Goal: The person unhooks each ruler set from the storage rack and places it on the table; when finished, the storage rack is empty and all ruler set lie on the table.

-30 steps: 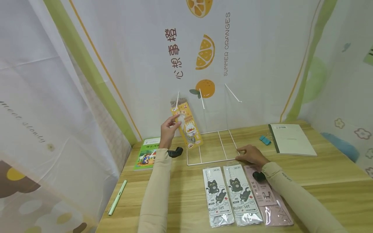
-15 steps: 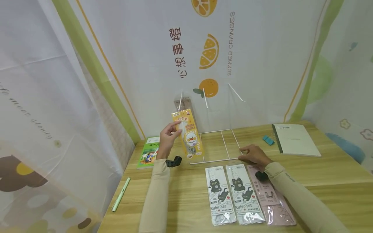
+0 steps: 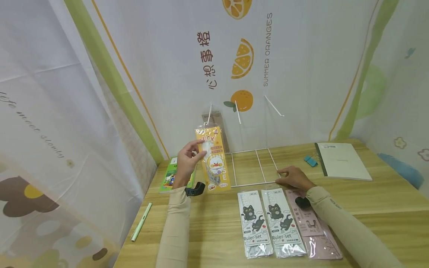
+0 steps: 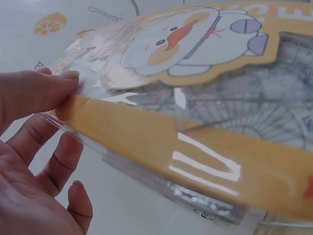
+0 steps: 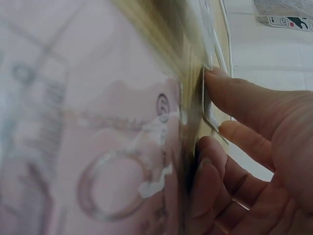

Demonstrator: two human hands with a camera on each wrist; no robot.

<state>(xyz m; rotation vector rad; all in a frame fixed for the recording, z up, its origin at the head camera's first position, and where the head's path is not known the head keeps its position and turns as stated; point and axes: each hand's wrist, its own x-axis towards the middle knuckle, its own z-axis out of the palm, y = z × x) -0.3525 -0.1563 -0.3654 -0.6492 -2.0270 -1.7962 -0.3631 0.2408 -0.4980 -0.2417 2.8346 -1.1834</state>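
Note:
In the head view my left hand (image 3: 188, 160) pinches the left edge of a yellow duck-print ruler set pack (image 3: 214, 160) between thumb and fingers. In the left wrist view a protractor shows through the pack's clear film (image 4: 244, 117). Its clear top tab is by the tip of the left hook (image 3: 209, 113) of a white wire rack (image 3: 249, 185); I cannot tell whether the hook passes through it. Behind it a greyish pack (image 3: 218, 121) hangs at that hook, mostly hidden. My right hand (image 3: 295, 178) holds the rack base's front right corner with thumb and index finger.
Two cat-print ruler set packs (image 3: 255, 223) and a pink pack (image 3: 318, 238) lie in front of the rack. A green book (image 3: 167, 178) and a pale green pen (image 3: 141, 222) are at left. At right are a teal clip-like object (image 3: 310, 161) and a notebook (image 3: 345, 160).
My left hand has brought the yellow pack down and toward me, away from the greyish pack behind. My right hand stays at the rack corner. The head view has shifted slightly.

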